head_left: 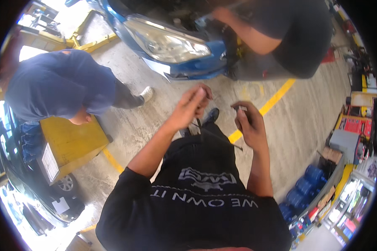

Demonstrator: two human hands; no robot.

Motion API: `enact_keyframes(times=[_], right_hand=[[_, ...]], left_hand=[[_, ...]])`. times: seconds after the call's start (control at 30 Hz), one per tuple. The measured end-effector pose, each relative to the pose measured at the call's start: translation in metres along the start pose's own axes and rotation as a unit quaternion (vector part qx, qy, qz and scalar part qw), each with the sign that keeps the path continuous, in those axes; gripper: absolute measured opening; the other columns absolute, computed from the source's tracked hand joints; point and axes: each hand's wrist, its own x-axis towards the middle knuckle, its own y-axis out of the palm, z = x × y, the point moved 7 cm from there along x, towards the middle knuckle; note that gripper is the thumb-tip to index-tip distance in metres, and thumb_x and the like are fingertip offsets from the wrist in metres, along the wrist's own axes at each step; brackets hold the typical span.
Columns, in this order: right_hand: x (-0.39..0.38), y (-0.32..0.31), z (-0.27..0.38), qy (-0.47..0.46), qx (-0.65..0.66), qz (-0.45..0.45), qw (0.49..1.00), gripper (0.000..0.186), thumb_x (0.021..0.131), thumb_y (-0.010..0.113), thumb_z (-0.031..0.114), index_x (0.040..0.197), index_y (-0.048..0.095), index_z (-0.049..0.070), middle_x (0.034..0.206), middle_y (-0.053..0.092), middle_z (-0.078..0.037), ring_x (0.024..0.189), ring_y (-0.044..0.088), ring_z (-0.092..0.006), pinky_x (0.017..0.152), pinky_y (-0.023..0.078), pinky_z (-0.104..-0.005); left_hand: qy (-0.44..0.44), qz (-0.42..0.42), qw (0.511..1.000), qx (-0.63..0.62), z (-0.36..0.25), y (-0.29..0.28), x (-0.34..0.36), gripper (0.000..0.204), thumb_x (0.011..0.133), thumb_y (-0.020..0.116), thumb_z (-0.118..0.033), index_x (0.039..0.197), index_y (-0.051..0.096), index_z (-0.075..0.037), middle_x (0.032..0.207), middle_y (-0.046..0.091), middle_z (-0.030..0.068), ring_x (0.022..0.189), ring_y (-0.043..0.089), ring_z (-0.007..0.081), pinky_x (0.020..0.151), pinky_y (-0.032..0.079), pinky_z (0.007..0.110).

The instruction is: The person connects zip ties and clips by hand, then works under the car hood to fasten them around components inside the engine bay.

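My left hand (192,108) is raised in front of my chest, its fingers closed together. A thin dark rod-like piece (199,124) shows just under it, and a thin dark strand runs from there down to the right; I cannot tell its kind. Level with it on the right, my right hand (252,126) has its thumb and fingers curled in a pinch. Something small and pale (241,108) shows at those fingertips, too small to name. The two hands are apart. Beyond them stands a blue car (197,67) with a cloudy headlight (165,40).
A person in a dark shirt (299,37) leans over the car's open front. Another in a blue shirt (60,83) stands left, beside a yellow cabinet (73,140). A black car (65,201) is at far left. Blue water jugs (299,196) and shelving line the right. Yellow lines (278,98) cross the floor.
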Motion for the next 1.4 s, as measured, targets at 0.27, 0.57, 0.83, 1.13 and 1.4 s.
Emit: enact_keyframes(times=[0.27,0.57,0.83,1.13,1.4], right_hand=[[0.026,-0.047,0.0,-0.02,0.053,0.0,0.998,0.021,0.107,0.054,0.019,0.117,0.061,0.002,0.07,0.05,0.003,0.063,0.045,-0.0051,0.058,0.037,-0.022],[0.05,-0.118,-0.005,-0.072,0.037,0.011,0.997,0.021,0.105,0.056,0.018,0.118,0.061,0.002,0.073,0.05,0.004,0.065,0.043,-0.0037,0.059,0.036,-0.0225],[0.05,-0.122,-0.015,-0.08,0.018,0.058,0.995,0.012,0.092,0.075,0.014,0.092,0.069,0.004,0.062,0.048,0.007,0.056,0.035,-0.0017,0.052,0.028,-0.022],[0.081,-0.128,-0.022,-0.06,0.12,0.001,0.991,0.018,0.099,0.068,0.016,0.092,0.068,0.0,0.072,0.06,0.002,0.064,0.049,-0.0025,0.059,0.036,-0.0203],[0.097,-0.147,-0.038,0.01,0.185,-0.045,0.982,0.017,0.102,0.063,0.013,0.089,0.059,0.003,0.076,0.068,-0.003,0.057,0.041,-0.0001,0.054,0.031,-0.0198]], left_hand=[[0.013,0.034,0.997,-0.067,0.006,0.038,0.051,0.034,0.102,0.051,-0.041,0.106,0.051,-0.007,0.073,0.03,-0.0049,0.055,0.023,0.005,0.049,0.018,0.023],[0.066,-0.023,0.996,0.061,0.008,0.088,0.117,0.028,0.11,0.047,-0.029,0.108,0.057,-0.003,0.072,0.034,-0.0059,0.057,0.027,0.0033,0.049,0.024,0.022],[0.095,-0.182,0.978,-0.024,0.008,0.081,0.139,0.026,0.111,0.045,-0.029,0.112,0.055,-0.006,0.078,0.038,-0.0044,0.059,0.03,0.0054,0.05,0.028,0.023],[0.285,-0.265,0.84,0.377,-0.007,0.068,0.118,0.045,0.098,0.062,-0.013,0.138,0.047,0.001,0.132,0.057,0.0166,0.123,0.057,0.0261,0.106,0.042,0.037],[0.123,0.057,0.921,0.366,0.027,0.111,0.132,0.035,0.099,0.059,-0.011,0.132,0.054,0.0,0.108,0.067,0.0162,0.101,0.067,0.0296,0.085,0.051,0.041]])
